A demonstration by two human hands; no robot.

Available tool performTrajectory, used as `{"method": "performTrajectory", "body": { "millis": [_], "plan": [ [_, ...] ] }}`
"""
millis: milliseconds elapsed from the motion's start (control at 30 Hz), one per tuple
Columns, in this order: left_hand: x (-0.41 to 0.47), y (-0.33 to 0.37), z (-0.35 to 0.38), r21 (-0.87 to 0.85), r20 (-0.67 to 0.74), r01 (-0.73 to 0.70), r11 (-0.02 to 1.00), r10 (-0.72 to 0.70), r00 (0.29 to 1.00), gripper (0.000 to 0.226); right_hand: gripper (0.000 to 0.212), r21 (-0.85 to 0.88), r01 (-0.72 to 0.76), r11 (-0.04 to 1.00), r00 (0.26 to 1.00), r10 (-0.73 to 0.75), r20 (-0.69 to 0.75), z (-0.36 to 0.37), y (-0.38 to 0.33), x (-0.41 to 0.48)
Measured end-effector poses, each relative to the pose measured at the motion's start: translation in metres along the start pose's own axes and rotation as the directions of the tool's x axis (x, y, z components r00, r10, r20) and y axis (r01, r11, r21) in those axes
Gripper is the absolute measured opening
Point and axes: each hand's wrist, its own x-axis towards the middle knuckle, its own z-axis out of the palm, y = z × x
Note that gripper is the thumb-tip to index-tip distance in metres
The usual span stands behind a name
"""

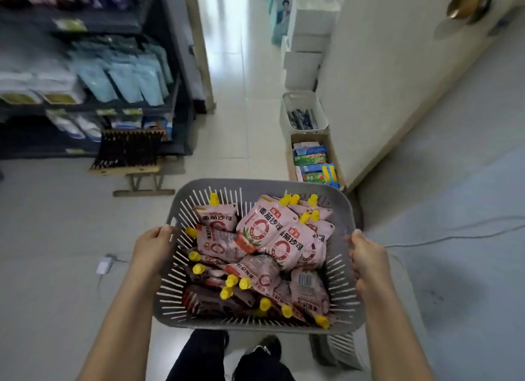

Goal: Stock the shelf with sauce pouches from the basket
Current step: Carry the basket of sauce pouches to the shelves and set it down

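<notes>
forearms [122, 309]: bare | trousers [199, 358]: dark | shoe [269, 343]: dark, white trim

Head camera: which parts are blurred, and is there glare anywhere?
In the head view, the shelf at left is smeared by motion blur, while the basket and sauce pouches read sharp; also in the head view, glare washes out the floor tiles in the doorway.

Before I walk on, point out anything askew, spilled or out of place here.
Nothing spilled. The sauce pouches lie jumbled in the basket, caps pointing every way, one face down showing its barcode. Loose on the floor: a white adapter at left and a cable trailing across at right, which could catch a foot.
</notes>
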Motion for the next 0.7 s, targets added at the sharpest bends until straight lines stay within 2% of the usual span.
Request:
{"method": "performTrajectory", "body": {
  "millis": [267,533,700],
  "plan": [
    [0.034,0.019,-0.125,-0.179,-0.209,0.072,0.981,-0.11,0.972,0.029,0.035,-0.064,0.087,0.994,0.948,-0.063,0.311,0.141,-0.068,-0.067],
    [0.077,0.016,-0.223,-0.315,-0.383,0.021,0.949,-0.147,0.912,0.034,0.03,-0.147,0.178,0.973,0.864,-0.083,0.496,0.26,-0.116,-0.136],
    [0.1,0.019,-0.262,-0.392,-0.449,0.045,0.919,-0.233,0.863,0.034,0.024,-0.226,0.25,0.941,0.801,-0.07,0.595,0.329,-0.142,-0.153]
  ]
}}
